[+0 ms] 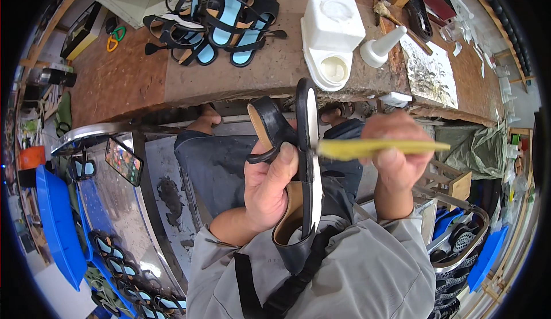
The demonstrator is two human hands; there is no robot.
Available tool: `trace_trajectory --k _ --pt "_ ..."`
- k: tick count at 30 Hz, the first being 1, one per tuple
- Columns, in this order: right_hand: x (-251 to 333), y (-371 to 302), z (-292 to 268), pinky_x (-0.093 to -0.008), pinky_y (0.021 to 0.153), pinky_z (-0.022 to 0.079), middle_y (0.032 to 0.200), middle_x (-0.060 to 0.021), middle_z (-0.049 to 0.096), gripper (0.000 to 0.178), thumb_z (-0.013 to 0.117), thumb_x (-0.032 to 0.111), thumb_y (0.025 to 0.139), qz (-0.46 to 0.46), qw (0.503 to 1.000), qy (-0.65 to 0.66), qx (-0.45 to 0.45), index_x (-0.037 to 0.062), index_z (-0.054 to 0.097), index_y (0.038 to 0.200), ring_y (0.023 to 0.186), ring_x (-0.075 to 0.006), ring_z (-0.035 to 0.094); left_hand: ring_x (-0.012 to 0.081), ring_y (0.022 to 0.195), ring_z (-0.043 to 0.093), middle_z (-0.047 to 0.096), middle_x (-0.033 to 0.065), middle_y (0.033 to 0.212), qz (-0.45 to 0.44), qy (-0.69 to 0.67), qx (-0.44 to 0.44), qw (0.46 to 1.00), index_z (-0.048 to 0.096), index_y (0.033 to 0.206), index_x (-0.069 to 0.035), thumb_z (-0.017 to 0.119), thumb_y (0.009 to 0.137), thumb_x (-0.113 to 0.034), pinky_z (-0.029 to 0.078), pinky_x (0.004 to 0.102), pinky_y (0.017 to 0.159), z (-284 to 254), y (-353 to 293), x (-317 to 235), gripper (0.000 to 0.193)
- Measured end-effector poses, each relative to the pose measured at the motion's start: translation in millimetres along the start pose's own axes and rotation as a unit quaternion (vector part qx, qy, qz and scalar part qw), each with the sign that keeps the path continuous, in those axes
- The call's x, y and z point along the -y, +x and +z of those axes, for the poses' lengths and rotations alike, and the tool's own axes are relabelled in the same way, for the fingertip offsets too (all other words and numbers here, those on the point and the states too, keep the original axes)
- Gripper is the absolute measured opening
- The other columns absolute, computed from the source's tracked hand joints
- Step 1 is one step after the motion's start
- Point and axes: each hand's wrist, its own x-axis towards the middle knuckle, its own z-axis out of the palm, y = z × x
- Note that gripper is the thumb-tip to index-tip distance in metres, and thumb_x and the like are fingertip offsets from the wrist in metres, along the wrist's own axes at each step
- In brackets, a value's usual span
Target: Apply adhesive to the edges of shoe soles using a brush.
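In front of my body my left hand (272, 182) is closed around a black sandal (308, 129), gripping it near the middle by its straps. The sandal stands on edge, its pale sole side facing right and its tan-lined heel strap hanging low. My right hand (396, 150), smeared by motion, is closed on the yellow handle of a flat brush (367, 148). The brush lies level, and its bristle end is at the sandal's sole edge; I cannot tell whether it is pressing on it.
On the brown workbench (132, 69) lie piled black sandals (229, 18) with light blue insoles. A white square container with a cup (333, 38), a white cone-topped bottle (381, 46) and scissors (116, 37) are there too. A phone (123, 161) and blue bins (60, 227) are at left; a shoe rack (459, 238) is at right.
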Motion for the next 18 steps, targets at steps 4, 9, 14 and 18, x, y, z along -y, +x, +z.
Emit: trace_trajectory --k 4,9,14,18 --pt "-9 8 0 -0.0307 0.056 0.049 0.074 -0.0131 0.064 0.014 0.07 0.008 0.073 -0.046 0.999 0.001 -0.011 -0.0009 0.066 0.083 0.064 -0.02 0.06 0.0144 0.095 0.057 0.057 0.0107 0.109 -0.004 0.021 -0.004 1.0 0.043 0.123 0.002 0.044 0.095 -0.017 0.046 0.0287 0.084 0 1 0 0.034" --pt "-6 7 -6 -0.0312 0.054 0.049 0.073 -0.0122 0.062 0.015 0.071 0.009 0.072 -0.042 0.997 0.062 -0.013 -0.0017 0.065 0.08 0.059 -0.0197 0.059 0.0131 0.095 0.056 0.057 0.0088 0.109 -0.006 0.045 -0.031 0.998 0.044 0.123 0.001 0.046 0.094 -0.016 0.044 0.0264 0.084 1 6 1 0.033" --pt "-17 16 -27 -0.0257 0.053 0.047 0.072 -0.0136 0.062 0.015 0.067 0.007 0.075 -0.001 0.995 0.033 0.099 -0.0034 0.063 0.085 0.056 -0.0182 0.057 0.0151 0.092 0.058 0.059 0.0108 0.105 -0.005 0.054 -0.048 0.997 0.043 0.123 0.0 0.046 0.094 -0.015 0.047 0.0273 0.08 -13 16 10 0.033" --pt "-44 8 -43 -0.0218 0.052 0.044 0.072 -0.0101 0.062 0.016 0.065 0.008 0.08 0.141 0.969 0.143 -0.141 -0.004 0.062 0.09 0.057 -0.0141 0.057 0.017 0.084 0.06 0.06 0.0139 0.1 0.042 0.054 -0.072 0.995 0.046 0.118 -0.002 0.044 0.094 -0.018 0.05 0.0278 0.069 -39 32 21 0.029"
